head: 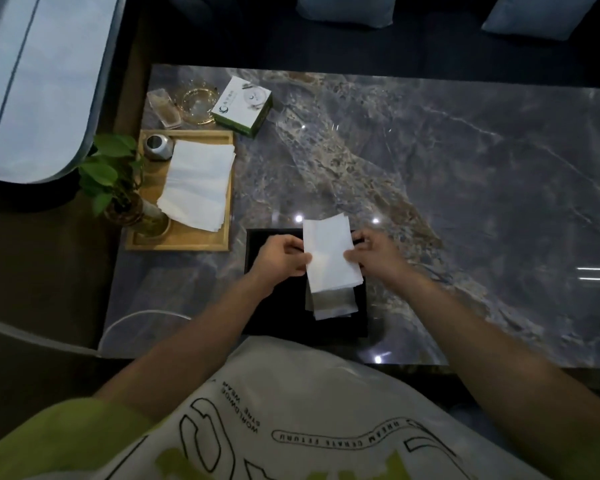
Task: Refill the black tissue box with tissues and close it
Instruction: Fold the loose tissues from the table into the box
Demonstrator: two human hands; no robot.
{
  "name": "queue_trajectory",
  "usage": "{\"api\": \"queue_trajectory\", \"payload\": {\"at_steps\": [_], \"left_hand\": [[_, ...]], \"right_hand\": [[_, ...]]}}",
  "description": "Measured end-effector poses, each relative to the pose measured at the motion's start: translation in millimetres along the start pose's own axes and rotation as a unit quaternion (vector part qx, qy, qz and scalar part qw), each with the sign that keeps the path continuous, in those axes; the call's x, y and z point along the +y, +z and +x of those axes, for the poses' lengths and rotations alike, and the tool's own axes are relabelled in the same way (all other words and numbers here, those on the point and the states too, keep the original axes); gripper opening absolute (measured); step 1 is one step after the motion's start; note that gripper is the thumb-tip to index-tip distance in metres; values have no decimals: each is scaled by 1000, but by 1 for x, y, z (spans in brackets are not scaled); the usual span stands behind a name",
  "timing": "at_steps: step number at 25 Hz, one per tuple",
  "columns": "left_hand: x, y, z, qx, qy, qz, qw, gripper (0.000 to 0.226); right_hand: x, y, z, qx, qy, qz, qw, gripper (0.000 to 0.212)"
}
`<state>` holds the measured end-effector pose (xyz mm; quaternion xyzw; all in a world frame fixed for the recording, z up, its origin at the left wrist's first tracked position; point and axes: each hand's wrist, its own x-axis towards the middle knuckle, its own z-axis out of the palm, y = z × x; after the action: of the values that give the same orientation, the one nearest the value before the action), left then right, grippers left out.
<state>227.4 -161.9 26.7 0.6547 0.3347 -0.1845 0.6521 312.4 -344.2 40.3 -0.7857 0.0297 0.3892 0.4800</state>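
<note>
The black tissue box (278, 313) lies on the marble table right in front of me. Over it I hold a small white stack of folded tissues (329, 254), tilted slightly. My left hand (281, 258) pinches its left edge and my right hand (374, 252) pinches its right edge. Below the stack, more pale tissues (331, 303) lie in the box's right part. I cannot tell where the box's lid is. A larger pile of loose white tissues (198, 181) rests on a wooden tray (184, 242) to the left.
On the tray also stand a small metal tin (158, 145) and a potted green plant (118, 181). Behind it sit a glass ashtray (200, 105), a small clear container (163, 109) and a white-and-green carton (243, 105). The marble table (465, 188) stretches right.
</note>
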Motion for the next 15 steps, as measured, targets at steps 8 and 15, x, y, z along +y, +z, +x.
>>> {"api": "queue_trajectory", "payload": {"at_steps": [8, 15], "left_hand": [[-27, 23, -6, 58, 44, 188, 979, 37], [-28, 35, -11, 31, 128, 337, 932, 12]], "right_hand": [[43, 19, -16, 67, -53, -232, 969, 24], [53, 24, -17, 83, -67, -366, 924, 39]]}}
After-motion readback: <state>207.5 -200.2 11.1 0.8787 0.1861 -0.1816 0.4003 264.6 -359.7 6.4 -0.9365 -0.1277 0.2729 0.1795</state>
